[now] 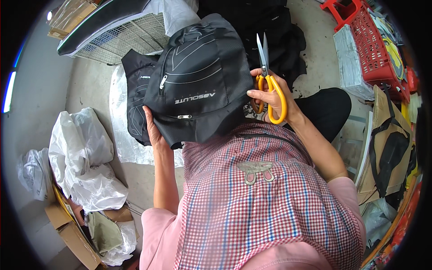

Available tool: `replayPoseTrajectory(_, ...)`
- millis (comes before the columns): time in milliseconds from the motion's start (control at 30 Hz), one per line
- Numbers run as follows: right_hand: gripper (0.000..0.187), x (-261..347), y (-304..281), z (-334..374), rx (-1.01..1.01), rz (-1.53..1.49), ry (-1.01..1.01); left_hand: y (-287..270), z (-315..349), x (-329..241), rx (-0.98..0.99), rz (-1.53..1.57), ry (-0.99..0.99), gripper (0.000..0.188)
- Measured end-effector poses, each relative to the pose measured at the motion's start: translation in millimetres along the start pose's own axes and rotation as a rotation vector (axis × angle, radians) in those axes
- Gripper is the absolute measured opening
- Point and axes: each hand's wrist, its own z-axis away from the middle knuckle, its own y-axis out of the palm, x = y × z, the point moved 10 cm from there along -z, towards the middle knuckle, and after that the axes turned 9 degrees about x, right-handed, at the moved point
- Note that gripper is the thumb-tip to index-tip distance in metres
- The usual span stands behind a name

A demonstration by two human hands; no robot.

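Observation:
A black backpack (204, 78) with pale stitched lines, printed lettering and silver zip pulls is held up in front of my lap. My left hand (155, 129) grips its lower left edge, with the thumb on the front and the other fingers mostly hidden behind. In my right hand (280, 92) is a pair of scissors (283, 100) with orange handles, blades pointing up and slightly apart. The fingertips of that hand come close to the backpack's right edge; whether they pinch the fabric I cannot tell. Another black backpack piece (137, 96) lies behind to the left.
Black fabric pieces (281, 38) lie on the floor ahead. A wire crate (130, 36) stands at the far left, a red plastic basket (366, 45) at the far right. White plastic bags (83, 155) and an open cardboard box (74, 234) sit at my left.

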Motion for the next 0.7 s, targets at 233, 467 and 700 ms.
replayPoseTrajectory(233, 0.038, 37, -1, 9, -0.028, 0.031, -0.023, 8, 28, -78, -0.207, -1.095, 0.618, 0.042)
replayPoseTrajectory(467, 0.039, 65, -1, 10, -0.018, 0.133, -0.130, 237, 28, 35, 0.822, -1.756, 0.621, 0.061)
replayPoseTrajectory(700, 0.044, 61, -2, 12, -0.028, 0.271, -0.093, 243, -49, 107, 1.158, -1.913, 0.200, 0.033)
